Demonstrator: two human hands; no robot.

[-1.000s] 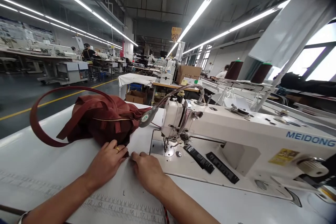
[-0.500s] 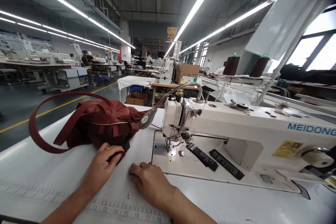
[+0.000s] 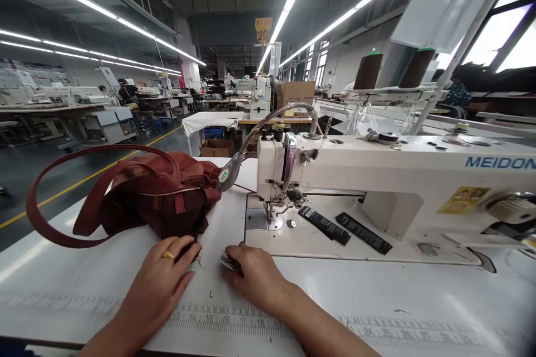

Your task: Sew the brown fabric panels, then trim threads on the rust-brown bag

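A dark red handbag (image 3: pixel 167 173) with a gold zip and long straps lies on its side on the white table. My left hand (image 3: pixel 161 273) rests at the bag's near edge, fingertips on it, thumb held apart from the fingers. Loose thread ends (image 3: pixel 199 259) stick out by those fingertips. To the right, my right hand (image 3: pixel 262 276) is closed around small metal thread snips (image 3: pixel 228 261), partly hidden by the fingers; their blades point left toward the thread ends, a short gap away.
A white sewing machine (image 3: pixel 377 167) stands on the right, with two black labels (image 3: pixel 324 225) on its bed. Its lamp (image 3: pixel 230 172) on a bendy neck hangs beside the bag. Printed ruler marks (image 3: pixel 234 321) run along the front. Brown thread cones (image 3: pixel 368 71) stand behind.
The snips now show in my right hand, near the thread ends. My left hand's thumb has come away from the bag's edge, which it was pinching. The view has shifted slightly.
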